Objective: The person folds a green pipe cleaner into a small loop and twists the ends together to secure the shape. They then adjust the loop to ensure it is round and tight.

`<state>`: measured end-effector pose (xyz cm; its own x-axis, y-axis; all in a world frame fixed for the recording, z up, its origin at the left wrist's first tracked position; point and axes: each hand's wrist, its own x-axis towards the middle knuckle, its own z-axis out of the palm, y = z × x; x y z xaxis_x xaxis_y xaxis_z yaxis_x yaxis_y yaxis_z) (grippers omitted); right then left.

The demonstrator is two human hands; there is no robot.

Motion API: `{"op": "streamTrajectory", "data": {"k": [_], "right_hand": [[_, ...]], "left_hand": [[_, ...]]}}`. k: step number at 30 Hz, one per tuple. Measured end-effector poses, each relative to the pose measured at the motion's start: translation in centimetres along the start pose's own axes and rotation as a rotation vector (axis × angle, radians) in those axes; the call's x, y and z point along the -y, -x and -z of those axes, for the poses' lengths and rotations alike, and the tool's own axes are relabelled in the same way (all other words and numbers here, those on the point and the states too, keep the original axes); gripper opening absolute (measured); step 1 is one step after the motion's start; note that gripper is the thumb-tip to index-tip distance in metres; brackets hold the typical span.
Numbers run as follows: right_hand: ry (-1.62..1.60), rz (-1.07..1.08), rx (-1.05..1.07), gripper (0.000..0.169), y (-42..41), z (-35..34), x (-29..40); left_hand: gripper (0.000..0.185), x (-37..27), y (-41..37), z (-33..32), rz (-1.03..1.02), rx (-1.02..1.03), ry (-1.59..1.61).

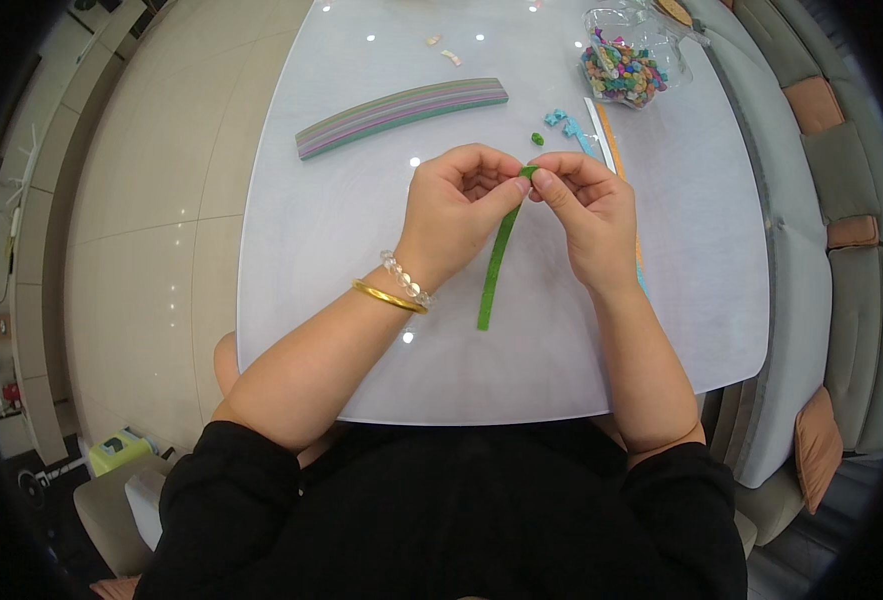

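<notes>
A narrow green paper strip has its upper end pinched between the fingertips of both hands. My left hand, with a clear bead bracelet and a gold bangle at the wrist, grips it with thumb and forefinger. From the other side my right hand grips the same end, which looks folded there. The strip's long tail hangs down toward me. Just beyond my fingers lies a small folded green piece of paper. Several light-blue folded paper stars sit near it.
White, orange and blue paper strips lie partly behind my right hand. A stack of colored paper strips rests at the back left of the table. At the back right stands a clear plastic jar of small colorful stars. A grey sofa borders the right side.
</notes>
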<state>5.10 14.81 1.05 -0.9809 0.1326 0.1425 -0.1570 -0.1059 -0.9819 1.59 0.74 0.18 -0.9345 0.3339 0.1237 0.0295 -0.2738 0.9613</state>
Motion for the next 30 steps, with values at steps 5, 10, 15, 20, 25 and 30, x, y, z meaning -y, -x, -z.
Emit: {"op": "streamTrajectory", "data": {"k": [5,10,15,20,25,30], "right_hand": [[0.022,0.019,-0.005,0.011,0.07,-0.15,0.1],[0.098,0.048,-0.013,0.011,0.19,-0.29,0.15],[0.096,0.033,-0.013,0.012,0.31,-0.39,0.16],[0.027,0.008,-0.03,0.012,0.29,-0.78,0.03],[0.05,-0.063,0.027,0.011,0.31,-0.43,-0.25],[0.046,-0.045,0.027,0.01,0.13,-0.19,-0.53]], "left_hand": [[0.01,0.24,-0.11,0.1,-0.017,0.001,-0.027],[0.012,0.55,-0.04,-0.02,-0.054,-0.009,-0.075],[0.011,0.65,0.0,-0.03,-0.129,0.003,-0.161],[0.009,0.5,0.14,-0.16,-0.089,-0.007,-0.071],[0.008,0.75,-0.04,-0.14,-0.064,-0.036,0.009],[0.008,0.66,-0.03,-0.16,-0.065,-0.015,-0.012]]}}
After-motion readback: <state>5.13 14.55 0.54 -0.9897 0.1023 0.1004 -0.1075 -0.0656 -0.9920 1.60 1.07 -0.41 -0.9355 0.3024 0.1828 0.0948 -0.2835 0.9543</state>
